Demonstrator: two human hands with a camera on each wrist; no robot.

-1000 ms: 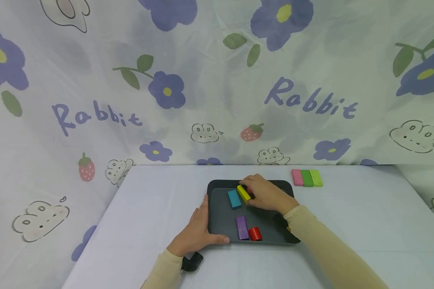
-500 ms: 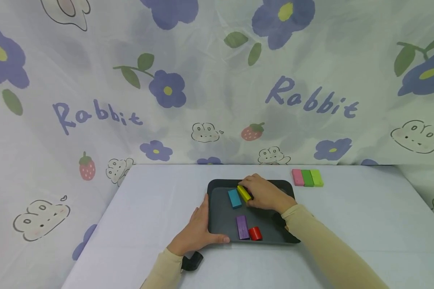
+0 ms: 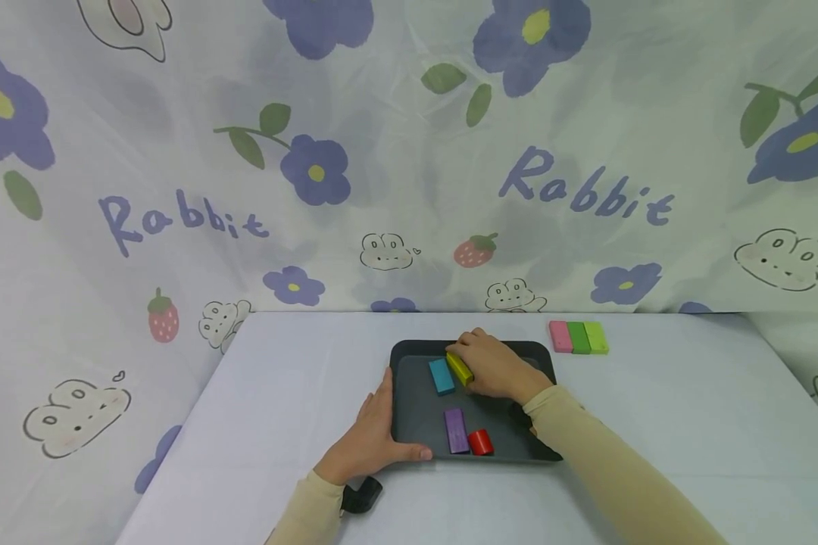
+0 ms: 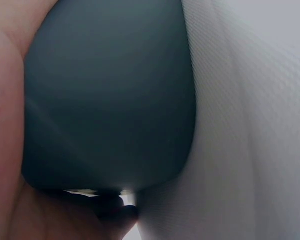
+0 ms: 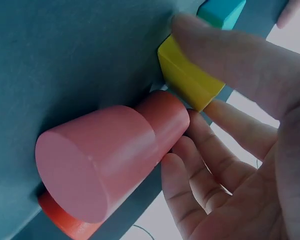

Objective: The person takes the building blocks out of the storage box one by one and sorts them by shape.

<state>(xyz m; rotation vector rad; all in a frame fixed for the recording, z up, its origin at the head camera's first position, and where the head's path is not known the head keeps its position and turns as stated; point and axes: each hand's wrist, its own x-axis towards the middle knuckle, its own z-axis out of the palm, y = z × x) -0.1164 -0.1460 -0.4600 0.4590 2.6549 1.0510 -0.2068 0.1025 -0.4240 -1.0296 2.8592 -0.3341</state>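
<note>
In the head view a dark grey baking tray [image 3: 416, 409] sits on the table. My right hand [image 3: 494, 363] pinches a yellow block [image 3: 460, 369] between thumb and fingers over the tray's far part. A blue block [image 3: 441, 376] lies just left of it. In the right wrist view a pink cylinder [image 5: 97, 160] and red cylinder [image 5: 165, 117] lie beside the fingers; the hand hides them from the head camera. Nearer the front rim are a purple block [image 3: 456, 430] and a red cylinder [image 3: 480, 442]. My left hand [image 3: 368, 439] rests at the tray's front left corner, fingers along the side.
Pink [image 3: 561, 337], green [image 3: 578, 337] and lime [image 3: 596, 337] blocks lie side by side behind the tray's right corner. A black wrist device [image 3: 363, 495] shows under the left wrist. A patterned curtain [image 3: 409, 174] hangs behind the white table [image 3: 300, 378].
My right hand and sleeve have shifted slightly left, and the fingers cover more of the yellow block's far end. A red piece seen under that hand is now hidden. My left hand stays put.
</note>
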